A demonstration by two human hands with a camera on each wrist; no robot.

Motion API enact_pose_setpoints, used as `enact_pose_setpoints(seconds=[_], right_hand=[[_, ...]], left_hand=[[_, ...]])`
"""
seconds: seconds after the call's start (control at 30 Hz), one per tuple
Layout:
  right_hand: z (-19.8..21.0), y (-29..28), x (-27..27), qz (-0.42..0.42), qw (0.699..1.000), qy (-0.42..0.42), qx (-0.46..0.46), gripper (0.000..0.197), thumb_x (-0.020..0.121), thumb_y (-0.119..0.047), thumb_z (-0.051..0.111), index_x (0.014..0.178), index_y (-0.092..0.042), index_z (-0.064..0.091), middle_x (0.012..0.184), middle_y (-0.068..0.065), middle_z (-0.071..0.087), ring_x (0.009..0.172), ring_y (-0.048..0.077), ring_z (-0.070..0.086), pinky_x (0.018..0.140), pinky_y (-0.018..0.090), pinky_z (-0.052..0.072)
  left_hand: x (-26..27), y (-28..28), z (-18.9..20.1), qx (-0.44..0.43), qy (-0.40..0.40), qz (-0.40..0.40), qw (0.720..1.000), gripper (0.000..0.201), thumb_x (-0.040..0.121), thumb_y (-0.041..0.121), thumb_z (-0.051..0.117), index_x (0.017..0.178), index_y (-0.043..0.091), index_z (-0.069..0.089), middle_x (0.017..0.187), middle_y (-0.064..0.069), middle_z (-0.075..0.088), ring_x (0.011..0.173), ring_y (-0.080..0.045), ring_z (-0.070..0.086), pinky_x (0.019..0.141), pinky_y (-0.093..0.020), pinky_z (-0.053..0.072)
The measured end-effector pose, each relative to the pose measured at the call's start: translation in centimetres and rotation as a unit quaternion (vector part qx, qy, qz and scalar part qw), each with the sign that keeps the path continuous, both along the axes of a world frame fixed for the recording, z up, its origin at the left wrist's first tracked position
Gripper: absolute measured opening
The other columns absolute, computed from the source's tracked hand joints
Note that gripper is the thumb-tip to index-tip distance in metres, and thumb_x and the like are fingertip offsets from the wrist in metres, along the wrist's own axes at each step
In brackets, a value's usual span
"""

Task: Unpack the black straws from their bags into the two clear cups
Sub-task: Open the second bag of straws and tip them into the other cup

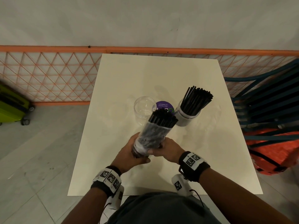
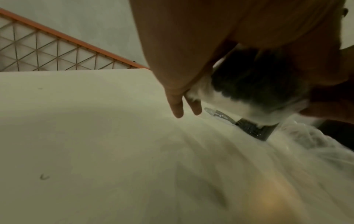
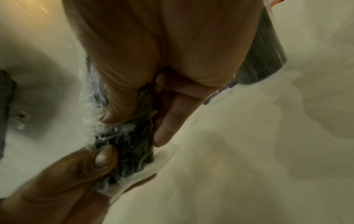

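Note:
Both hands hold one clear plastic bag of black straws (image 1: 152, 133) above the white table (image 1: 113, 78), tilted away from me, its open far end showing bare straw tips (image 1: 163, 118). My left hand (image 1: 132, 152) grips the bag's near bottom end. My right hand (image 1: 165, 151) pinches the bag's plastic just beside it; in the right wrist view its thumb (image 3: 118, 106) presses the crinkled bag (image 3: 126, 145). An empty clear cup (image 1: 143, 109) stands left of centre. A second clear cup (image 1: 186, 114), packed with black straws (image 1: 196, 101), stands to its right.
A round purple sticker (image 1: 164, 106) lies on the table between the cups. An orange lattice railing (image 1: 48, 75) runs behind the table. A blue-strapped chair (image 1: 267, 102) with an orange bag (image 1: 275, 149) stands at the right. A green suitcase (image 1: 13, 105) sits on the floor at the left.

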State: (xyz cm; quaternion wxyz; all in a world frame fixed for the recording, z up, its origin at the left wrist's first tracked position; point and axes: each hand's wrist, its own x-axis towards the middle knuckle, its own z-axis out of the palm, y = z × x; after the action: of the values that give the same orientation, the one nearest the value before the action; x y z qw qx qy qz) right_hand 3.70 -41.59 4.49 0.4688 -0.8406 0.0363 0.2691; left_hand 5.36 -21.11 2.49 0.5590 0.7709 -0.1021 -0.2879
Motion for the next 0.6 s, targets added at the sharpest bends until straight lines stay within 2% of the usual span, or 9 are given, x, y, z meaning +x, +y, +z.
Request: enact_pose_setpoints(seconds=[0.07,0.17,0.27,0.37,0.43,0.5,0.53,0.57,0.6], right_hand=[[1.6,0.2,-0.2,0.0,1.0,-0.003,0.025,0.058,0.071,-0.062,0.071,0.116,-0.025,0.065,0.096,0.002,0.075,0.081,0.013,0.071,0.085,0.037,0.057],[4.3,0.5,-0.1,0.087,0.991,-0.051,-0.09,0.064,0.076,-0.072,0.057,0.116,-0.023,0.062,0.096,0.002,0.074,0.079,0.017,0.067,0.079,0.036,0.054],[7.3,0.4,0.1,0.17,0.941,-0.116,-0.269,0.068,0.074,-0.082,0.045,0.103,-0.021,0.057,0.079,-0.004,0.064,0.066,0.018,0.056,0.062,0.03,0.043],[10.3,0.0,0.4,0.175,0.904,-0.177,-0.348,0.073,0.06,-0.091,0.044,0.088,-0.023,0.048,0.071,-0.007,0.059,0.054,0.013,0.046,0.049,0.027,0.034],[11.9,-0.7,0.4,0.177,0.865,-0.287,-0.371,0.069,0.063,-0.085,0.054,0.087,-0.02,0.049,0.076,-0.006,0.061,0.057,0.016,0.049,0.048,0.027,0.038],[13.0,-0.8,0.0,0.205,0.783,-0.446,-0.382,0.054,0.071,-0.065,0.07,0.095,-0.019,0.055,0.091,0.0,0.063,0.076,0.021,0.058,0.061,0.034,0.049],[13.3,-0.3,0.0,0.245,0.74,-0.493,-0.386,0.042,0.081,-0.05,0.067,0.107,-0.019,0.056,0.107,0.004,0.063,0.095,0.026,0.059,0.077,0.041,0.051],[13.4,0.2,0.2,0.295,0.708,-0.514,-0.385,0.034,0.091,-0.035,0.054,0.121,-0.019,0.053,0.126,0.007,0.058,0.116,0.032,0.053,0.095,0.051,0.044],[13.2,0.8,0.4,0.345,0.689,-0.507,-0.387,0.04,0.096,-0.024,0.033,0.134,-0.019,0.045,0.141,0.009,0.047,0.133,0.038,0.04,0.107,0.059,0.031]], left_hand=[[0.0,0.4,-0.2,-0.045,0.01,0.018,0.999,0.096,0.061,0.022,0.091,0.141,0.029,0.038,0.134,0.004,0.058,0.121,-0.012,0.06,0.096,-0.036,0.052],[0.0,-0.2,0.7,-0.1,0.041,0.044,0.993,0.083,0.06,0.016,0.085,0.133,0.011,0.045,0.113,-0.004,0.068,0.101,-0.013,0.069,0.082,-0.031,0.055],[-0.2,-0.4,1.1,-0.175,0.095,0.039,0.979,0.067,0.065,0.004,0.076,0.123,-0.01,0.046,0.086,-0.018,0.071,0.076,-0.03,0.069,0.067,-0.04,0.054],[-0.5,-0.5,1.6,-0.23,0.14,0.056,0.961,0.057,0.069,0.0,0.074,0.119,-0.013,0.049,0.08,-0.017,0.071,0.069,-0.03,0.067,0.064,-0.037,0.054],[-0.4,-0.6,2.0,-0.257,0.159,0.068,0.951,0.059,0.07,0.002,0.075,0.121,-0.011,0.051,0.085,-0.017,0.071,0.073,-0.029,0.066,0.065,-0.038,0.055],[-0.2,-0.4,2.4,-0.267,0.169,0.088,0.945,0.065,0.069,0.0,0.075,0.128,-0.006,0.05,0.098,-0.014,0.073,0.085,-0.028,0.069,0.072,-0.036,0.057],[0.0,-0.2,2.6,-0.264,0.165,0.089,0.946,0.064,0.07,-0.002,0.074,0.129,-0.005,0.05,0.103,-0.013,0.073,0.091,-0.026,0.07,0.075,-0.035,0.057],[0.2,-0.1,2.9,-0.257,0.159,0.08,0.95,0.062,0.071,-0.002,0.074,0.128,-0.005,0.051,0.105,-0.013,0.073,0.094,-0.026,0.07,0.078,-0.036,0.057],[0.4,-0.1,3.4,-0.248,0.153,0.065,0.954,0.059,0.071,0.001,0.075,0.125,-0.007,0.053,0.106,-0.016,0.073,0.097,-0.029,0.07,0.081,-0.038,0.056]])
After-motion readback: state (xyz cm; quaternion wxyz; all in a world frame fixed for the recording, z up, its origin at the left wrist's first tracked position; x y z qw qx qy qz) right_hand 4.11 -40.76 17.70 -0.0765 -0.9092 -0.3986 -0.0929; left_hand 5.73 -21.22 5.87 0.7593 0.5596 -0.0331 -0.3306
